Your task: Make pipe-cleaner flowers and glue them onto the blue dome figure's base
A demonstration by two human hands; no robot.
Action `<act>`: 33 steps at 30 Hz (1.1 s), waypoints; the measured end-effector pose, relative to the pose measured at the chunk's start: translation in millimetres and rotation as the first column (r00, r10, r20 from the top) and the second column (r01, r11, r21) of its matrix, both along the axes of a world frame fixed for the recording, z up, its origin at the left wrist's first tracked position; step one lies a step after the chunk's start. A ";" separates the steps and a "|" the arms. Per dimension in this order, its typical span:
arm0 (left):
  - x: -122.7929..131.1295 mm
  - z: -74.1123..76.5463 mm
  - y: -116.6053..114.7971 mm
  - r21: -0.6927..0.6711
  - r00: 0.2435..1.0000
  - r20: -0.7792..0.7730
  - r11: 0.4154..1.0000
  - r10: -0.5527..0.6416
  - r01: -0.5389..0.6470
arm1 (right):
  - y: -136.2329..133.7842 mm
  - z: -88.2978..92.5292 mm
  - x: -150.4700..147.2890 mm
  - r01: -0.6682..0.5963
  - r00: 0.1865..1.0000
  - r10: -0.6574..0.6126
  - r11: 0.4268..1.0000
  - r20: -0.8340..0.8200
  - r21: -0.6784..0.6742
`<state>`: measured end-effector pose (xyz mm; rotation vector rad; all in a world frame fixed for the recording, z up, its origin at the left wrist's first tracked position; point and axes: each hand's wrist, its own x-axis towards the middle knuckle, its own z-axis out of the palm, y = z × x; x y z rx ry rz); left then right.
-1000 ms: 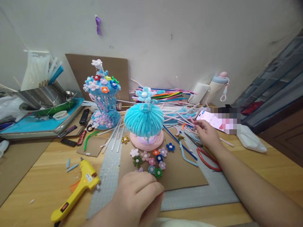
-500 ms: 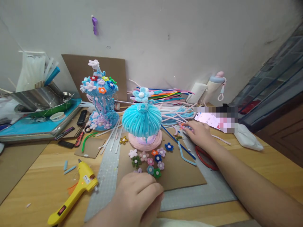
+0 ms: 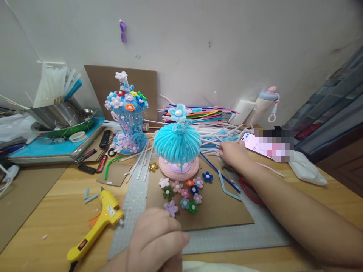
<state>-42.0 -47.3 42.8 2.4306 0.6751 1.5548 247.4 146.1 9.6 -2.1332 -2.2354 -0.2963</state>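
My left hand is closed low in front of the cardboard, its fingers curled under so that anything in them is hidden. A lavender flower lies just beyond its knuckles. Farther back on the right, my right hand is closed beside the pipe cleaners and the phone; its fingertips face away and their contents are hidden. Between the hands, several small fuzzy flowers lie on the cardboard sheet, among them a green flower. Behind them stands a blue pipe-cleaner carousel top on a round pink base.
A yellow glue gun lies at left. Behind it stands a finished flower-covered carousel. Pipe cleaners are heaped at the wall. A steel bowl stands back left; red-handled scissors lie under my right forearm.
The whole view has shifted slightly. My right hand has moved a little farther back and its fingers have curled in. My left hand has drawn back, uncovering the lavender flower.
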 end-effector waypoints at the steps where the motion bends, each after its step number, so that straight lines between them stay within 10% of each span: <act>1: 1.2 -0.6 0.2 -0.026 1.000 0.007 1.000 0.009 -0.009 | -6.8 6.4 1.7 -0.008 1.000 0.008 1.000 -0.003 0.017; 5: 0.9 -1.8 7.2 -0.270 0.934 0.197 0.933 0.297 -0.240 | -52.8 28.4 -7.9 -0.270 0.943 0.305 0.935 -0.131 0.230; 8: -2.7 0.2 18.6 -0.613 0.863 0.184 0.741 0.471 -0.274 | -97.1 35.7 -37.6 -0.527 0.777 0.606 0.773 -0.168 0.353; 15: 4.0 -1.1 31.3 -0.932 0.994 0.057 0.363 0.088 0.022 | -144.7 29.4 -102.7 -0.643 0.625 0.750 0.651 -0.214 0.404; 26: 12.7 -15.8 28.4 -0.912 0.988 0.056 0.410 0.144 -0.008 | -132.6 31.7 -77.9 -0.673 0.628 0.742 0.669 -0.235 0.316; 33: 9.8 -16.9 23.0 -0.859 0.971 0.092 0.511 0.221 -0.035 | -63.2 19.1 -9.8 -0.145 0.972 0.161 0.984 -0.172 0.104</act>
